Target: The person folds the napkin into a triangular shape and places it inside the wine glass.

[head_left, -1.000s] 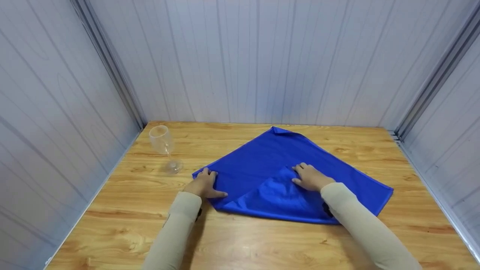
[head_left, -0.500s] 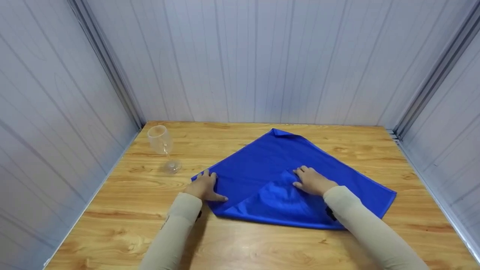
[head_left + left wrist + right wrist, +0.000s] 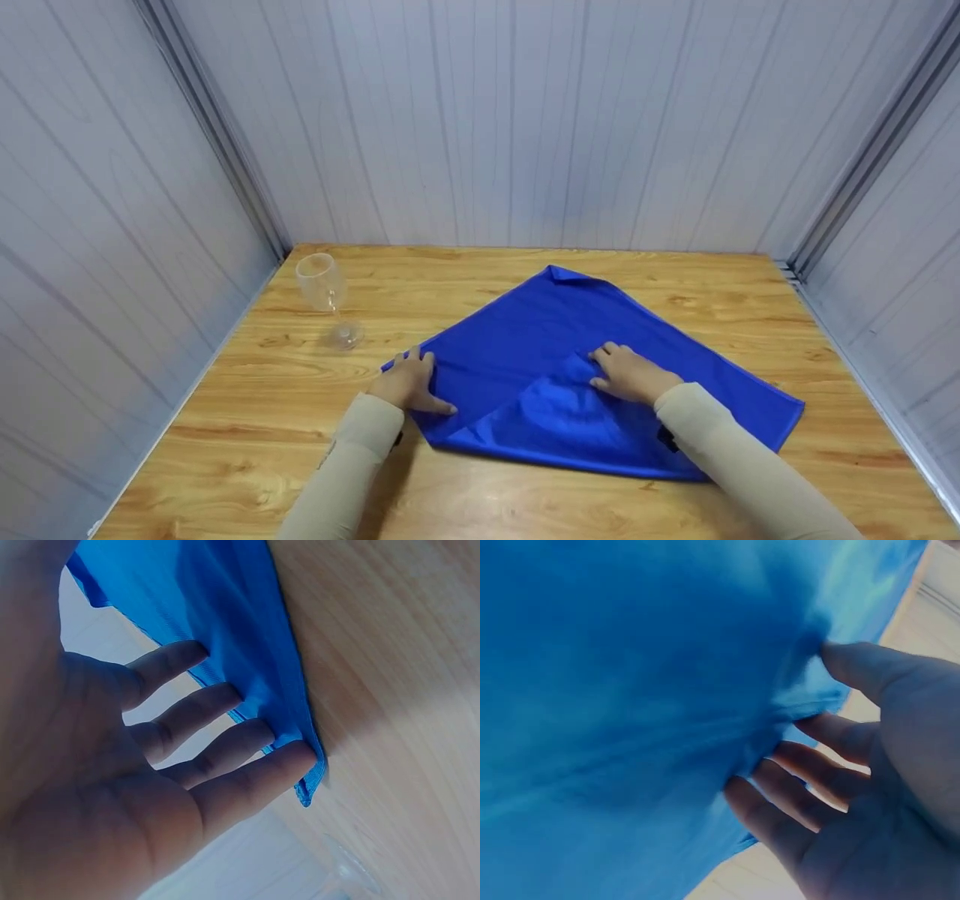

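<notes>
A shiny blue cloth [image 3: 517, 330] lies on the table, its near corner folded over into a flap [image 3: 562, 412]. At the cloth's left corner rests my left hand [image 3: 405, 384], fingers spread and fairly straight, thumb extended along the cloth. In the left wrist view those fingertips [image 3: 291, 756] touch the cloth [image 3: 225, 607] close to its hemmed edge. My right hand [image 3: 634, 373] touches the tip of the folded flap. The right wrist view has its fingers [image 3: 769, 814] spread, with fingertips and thumb against the wrinkled cloth [image 3: 615, 705].
A clear wine glass [image 3: 322, 285] stands upright left of the cloth, beyond my left hand. The wood-grain table [image 3: 247, 420] is enclosed by pale panel walls [image 3: 480, 127] at the back and both sides.
The cloth has slid a little toward me across the table, its right corner also shifting right. Both hands have come nearer along with it. The wine glass stays in place.
</notes>
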`<state>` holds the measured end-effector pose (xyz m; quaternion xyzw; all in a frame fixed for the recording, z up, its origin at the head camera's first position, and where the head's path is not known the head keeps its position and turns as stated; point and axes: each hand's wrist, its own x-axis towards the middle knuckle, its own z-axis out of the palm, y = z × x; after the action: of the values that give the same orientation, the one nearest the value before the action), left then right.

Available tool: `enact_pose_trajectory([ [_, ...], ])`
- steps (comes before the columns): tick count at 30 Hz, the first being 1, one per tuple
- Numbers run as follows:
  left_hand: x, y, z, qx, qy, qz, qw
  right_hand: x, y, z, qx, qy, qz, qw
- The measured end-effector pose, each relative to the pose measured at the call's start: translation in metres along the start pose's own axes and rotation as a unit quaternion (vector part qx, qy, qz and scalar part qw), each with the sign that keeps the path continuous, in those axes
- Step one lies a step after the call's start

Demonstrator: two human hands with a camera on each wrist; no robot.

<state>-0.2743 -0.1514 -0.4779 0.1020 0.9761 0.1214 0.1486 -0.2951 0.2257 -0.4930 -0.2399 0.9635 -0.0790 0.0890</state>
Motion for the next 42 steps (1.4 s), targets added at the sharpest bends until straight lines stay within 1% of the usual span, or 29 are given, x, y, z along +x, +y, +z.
enact_pose_trajectory([
  [4,-0.002,0.002,-0.001,-0.003,0.004,0.006,1.0000,-0.002,-0.001,-0.004,-0.009,-0.004,0.003,1.0000],
  [8,-0.003,0.003,-0.002,-0.004,0.002,-0.002,1.0000,-0.001,0.000,-0.006,-0.023,0.010,-0.018,0.9995],
  [10,-0.003,0.003,-0.002,-0.004,0.000,-0.005,1.0000,0.000,0.001,-0.007,-0.019,0.008,-0.025,0.9995],
  [12,-0.003,0.003,-0.002,-0.002,0.001,-0.007,1.0000,0.001,0.003,-0.009,-0.009,-0.006,-0.029,0.9995],
  [16,-0.001,0.003,-0.002,0.001,-0.002,-0.006,1.0000,0.003,0.006,-0.015,0.028,-0.043,-0.023,0.9984],
  [18,0.000,0.002,-0.003,-0.001,-0.009,-0.007,0.9999,0.003,0.008,-0.018,0.048,-0.047,-0.023,0.9975],
  [20,0.002,0.001,-0.003,-0.003,-0.016,-0.007,0.9998,0.004,0.010,-0.021,0.060,-0.035,-0.025,0.9973],
  [22,0.004,0.000,-0.003,-0.002,-0.020,-0.003,0.9998,0.005,0.012,-0.023,0.064,-0.015,-0.034,0.9973],
  [27,0.006,-0.001,-0.003,0.006,-0.016,-0.003,0.9999,0.009,0.015,-0.026,0.064,0.023,-0.043,0.9967],
  [33,0.007,-0.002,-0.002,0.012,-0.013,-0.001,0.9999,0.017,0.023,-0.026,0.089,0.066,-0.025,0.9935],
  [39,0.008,-0.003,-0.003,0.012,-0.012,0.001,0.9999,0.026,0.030,-0.022,0.130,0.116,0.002,0.9846],
  [42,0.008,-0.003,-0.004,0.016,-0.011,0.000,0.9998,0.030,0.031,-0.021,0.141,0.141,0.015,0.9798],
])
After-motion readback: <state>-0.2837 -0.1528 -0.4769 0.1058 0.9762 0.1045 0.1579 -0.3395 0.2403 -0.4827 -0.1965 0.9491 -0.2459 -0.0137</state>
